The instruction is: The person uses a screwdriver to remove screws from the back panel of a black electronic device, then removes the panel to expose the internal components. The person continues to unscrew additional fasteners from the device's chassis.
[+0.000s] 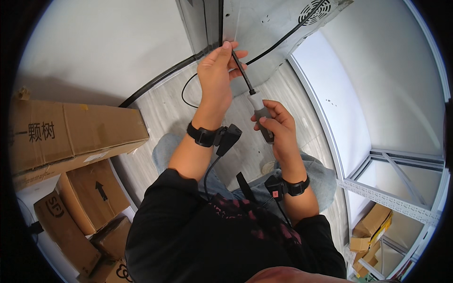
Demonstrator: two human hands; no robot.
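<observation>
My right hand [278, 123] grips the grey handle of a screwdriver [263, 120], fingers wrapped round it. From the handle the dark shaft slants up and left to my left hand [216, 75]. There the thumb and fingers close around the shaft's far end, and the tip is hidden among them. Just behind my left fingers stands a grey metal cabinet panel [264, 23], close to its dark vertical edge. I cannot tell whether the tip touches a screw. Both wrists carry black straps with small devices and cables.
A black cable [283, 38] runs across the panel past a round vent [314, 12]; a thinner cable [183, 94] loops over the floor. Cardboard boxes [80, 129] are stacked at left. At right, a metal shelf frame [391, 193] stands beside a white panel [330, 89], with more cardboard [373, 220] below.
</observation>
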